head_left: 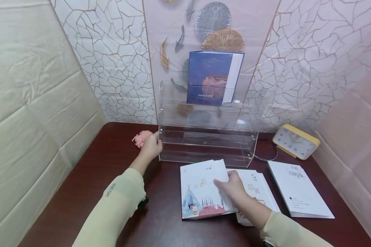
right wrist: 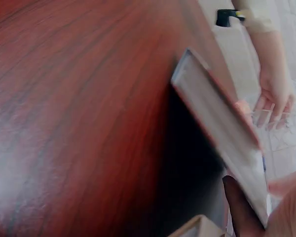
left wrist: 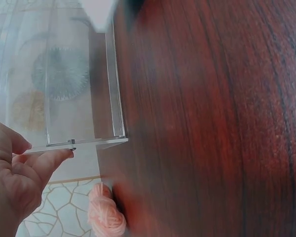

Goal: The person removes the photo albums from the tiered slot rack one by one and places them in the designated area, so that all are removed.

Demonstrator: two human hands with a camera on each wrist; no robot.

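My left hand (head_left: 152, 145) pinches the left side panel of a clear acrylic display rack (head_left: 207, 138); in the left wrist view its thumb and fingers lie on either side of the panel's edge. My right hand (head_left: 235, 188) grips a white book (head_left: 201, 192) with a tent drawing on its cover, thumb on top. In the right wrist view that book's page edges (right wrist: 217, 118) show, tilted up off the table. Under and beside it lies a second white book (head_left: 256, 185), partly hidden by my right hand. A blue photo album (head_left: 208, 79) stands on the rack's upper tier.
To the right lies another white book (head_left: 301, 192). Behind it a yellow alarm clock (head_left: 296, 141) leans back near the fabric wall. A pink yarn bundle (head_left: 142, 138) sits left of the rack, on the dark wooden table (head_left: 89, 178). A thin cord (head_left: 267, 159) lies by the rack's right side.
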